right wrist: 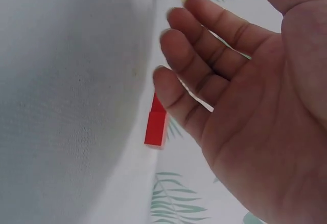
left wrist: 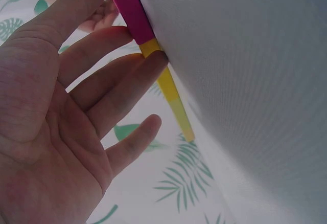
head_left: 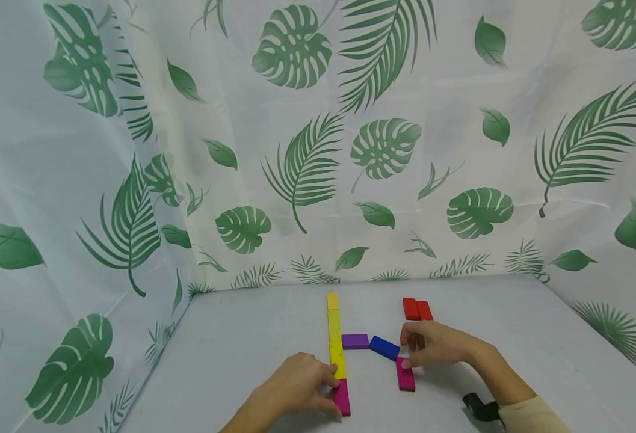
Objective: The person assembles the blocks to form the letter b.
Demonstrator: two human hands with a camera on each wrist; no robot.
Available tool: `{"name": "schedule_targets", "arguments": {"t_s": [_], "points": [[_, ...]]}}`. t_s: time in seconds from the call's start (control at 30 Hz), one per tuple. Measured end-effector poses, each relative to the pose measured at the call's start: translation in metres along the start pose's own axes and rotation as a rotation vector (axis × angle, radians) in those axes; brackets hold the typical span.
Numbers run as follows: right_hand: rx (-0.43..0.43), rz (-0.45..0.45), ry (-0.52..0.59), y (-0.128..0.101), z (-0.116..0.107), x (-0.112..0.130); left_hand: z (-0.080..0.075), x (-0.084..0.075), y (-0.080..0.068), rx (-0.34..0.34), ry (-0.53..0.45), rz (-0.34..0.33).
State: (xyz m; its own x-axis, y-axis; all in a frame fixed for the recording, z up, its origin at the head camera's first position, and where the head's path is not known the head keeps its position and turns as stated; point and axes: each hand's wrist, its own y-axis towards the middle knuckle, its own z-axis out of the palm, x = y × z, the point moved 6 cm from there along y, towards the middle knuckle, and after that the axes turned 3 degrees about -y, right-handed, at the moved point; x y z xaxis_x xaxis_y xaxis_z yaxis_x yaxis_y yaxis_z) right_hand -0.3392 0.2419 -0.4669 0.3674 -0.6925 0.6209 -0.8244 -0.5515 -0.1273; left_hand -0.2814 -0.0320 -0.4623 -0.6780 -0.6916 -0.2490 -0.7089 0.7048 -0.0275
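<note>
A straight column runs away from me: a magenta block nearest, then yellow, yellow-green and orange-yellow blocks. My left hand lies along the column's left side, thumb by the magenta block's near end and index fingertip near its far end. Its fingers are extended, with fingertips at the blocks' side in the left wrist view. My right hand has its thumb on the upper end of a second magenta block. The other fingers, loosely bent near the blue block, hold nothing in the right wrist view.
A purple block bridges from the column towards the blue block. Behind my right hand lie two red blocks side by side. The grey-white table ends at a leaf-printed curtain. A black strap hangs at the right wrist.
</note>
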Motion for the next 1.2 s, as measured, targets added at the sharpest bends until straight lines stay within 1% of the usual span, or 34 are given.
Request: {"name": "schedule_targets", "arguments": {"t_s": [0.1, 0.23, 0.5, 0.6, 0.7, 0.83, 1.03, 1.2], "points": [[-0.069, -0.023, -0.026, 0.002, -0.006, -0.001, 0.000, 0.000, 0.000, -0.004, 0.003, 0.003], [-0.195, -0.042, -0.091, 0.003, -0.015, -0.003, 0.001, 0.001, -0.001, -0.011, 0.007, 0.013], [-0.437, -0.040, -0.177, 0.004, -0.028, -0.016, 0.000, 0.000, -0.002, -0.014, 0.003, 0.013], [-0.491, -0.033, -0.210, 0.004, -0.031, -0.022, 0.000, 0.001, -0.002, -0.016, 0.007, 0.014], [-0.506, 0.002, -0.216, 0.006, -0.033, -0.028, 0.001, 0.001, -0.002, -0.016, 0.009, 0.015], [-0.497, 0.047, -0.215, 0.010, -0.034, -0.033, 0.002, 0.002, -0.002, -0.014, 0.000, 0.013], [-0.471, 0.060, -0.163, 0.013, -0.034, -0.038, 0.001, 0.001, -0.002, -0.015, -0.004, 0.016], [-0.443, 0.098, -0.149, 0.014, -0.033, -0.048, -0.001, 0.000, -0.001, -0.017, 0.001, 0.006]]}}
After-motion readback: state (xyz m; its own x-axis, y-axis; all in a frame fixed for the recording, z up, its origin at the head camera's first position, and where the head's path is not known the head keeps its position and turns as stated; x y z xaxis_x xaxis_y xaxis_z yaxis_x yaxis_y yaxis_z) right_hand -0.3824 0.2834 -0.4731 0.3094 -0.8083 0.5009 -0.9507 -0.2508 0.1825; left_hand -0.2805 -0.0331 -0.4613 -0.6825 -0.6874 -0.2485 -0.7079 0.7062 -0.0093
